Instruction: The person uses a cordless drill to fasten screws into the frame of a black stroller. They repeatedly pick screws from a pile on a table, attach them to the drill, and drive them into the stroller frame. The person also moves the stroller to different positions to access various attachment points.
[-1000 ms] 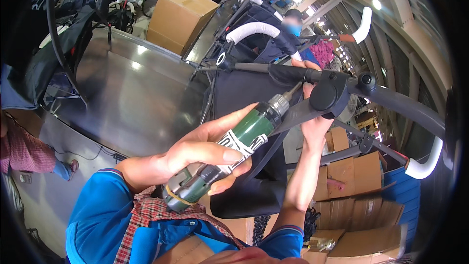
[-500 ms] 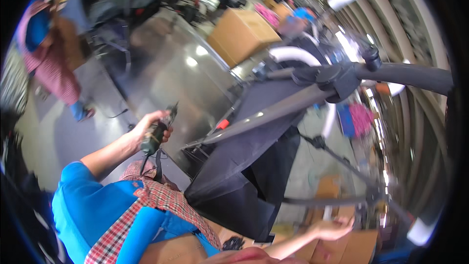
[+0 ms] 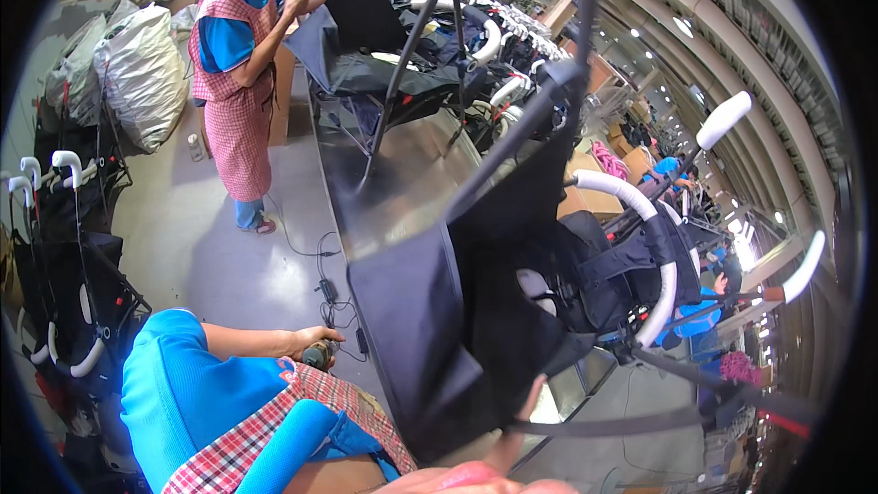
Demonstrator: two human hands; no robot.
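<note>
item one: my left hand (image 3: 309, 344), lying low at my left side beside the blue sleeve (image 3: 183, 384), fingers wrapping tight around a dark green power screwdriver (image 3: 320, 356); only the tool's end is showing past the knuckles, pointing down toward the grey floor (image 3: 219, 256).

item two: my right hand (image 3: 523, 416), reaching up from the lower edge; its fingers are going behind the black fabric seat panel (image 3: 457, 329), and i cannot tell whether that grip is closing on anything.

item three: a stroller frame, hanging in front of me over the metal tabletop (image 3: 402, 174). the black panel is filling the middle of the view, a dark tube (image 3: 521, 128) is running up from it, and a white padded bar (image 3: 654, 247) is curving on its right.

item four: black cables (image 3: 325, 288), trailing on the floor just above my left hand.

item five: another person (image 3: 240, 64) in a blue shirt and red checked apron, standing well apart at the upper left, working on another stroller (image 3: 384, 55) on the same tabletop.

item six: folded strollers (image 3: 64, 247), standing along the left edge; grey sacks (image 3: 137, 73) beyond them.
</note>
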